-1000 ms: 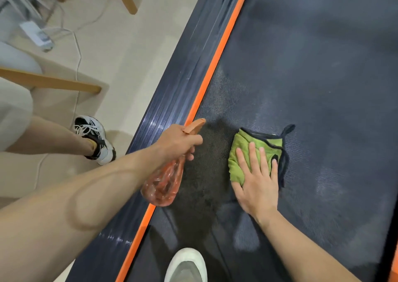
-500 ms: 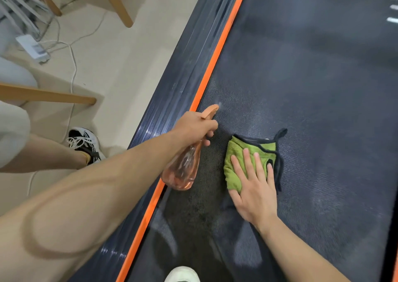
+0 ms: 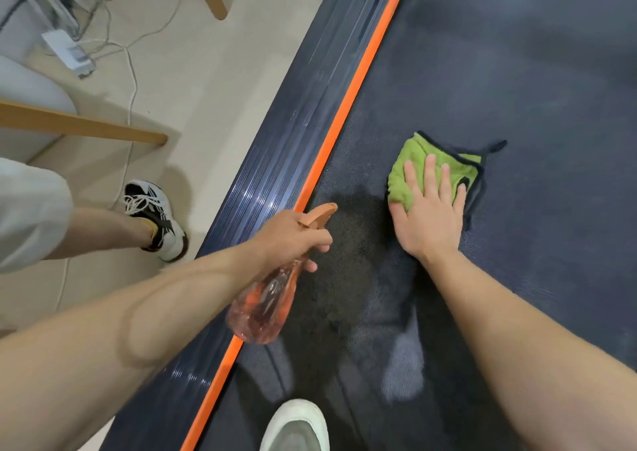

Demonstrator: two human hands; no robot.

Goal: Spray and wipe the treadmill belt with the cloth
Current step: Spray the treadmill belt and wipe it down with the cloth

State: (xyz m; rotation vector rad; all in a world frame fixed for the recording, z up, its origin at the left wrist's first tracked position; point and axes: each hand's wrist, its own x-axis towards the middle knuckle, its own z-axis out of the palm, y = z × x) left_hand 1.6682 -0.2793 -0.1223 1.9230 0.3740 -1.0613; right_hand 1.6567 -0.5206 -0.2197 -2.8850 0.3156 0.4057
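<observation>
Head view: the right hand (image 3: 429, 219) presses flat, fingers spread, on the cloth (image 3: 410, 171) on the belt (image 3: 517, 88). The left hand (image 3: 293, 240), clamped around the spray bottle (image 3: 265, 304), points its nozzle at the belt just left of the cloth.

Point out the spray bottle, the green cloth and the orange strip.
spray bottle (image 3: 265, 307): head view, clear body
green cloth (image 3: 405, 171): head view, bare left part
orange strip (image 3: 358, 81): head view, upper stretch

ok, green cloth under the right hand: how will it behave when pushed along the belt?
The green cloth looks soft and bunched, so it probably folds rather than slides flat. The textured belt likely adds drag. The right hand lying flat on it should keep it spread.
</observation>
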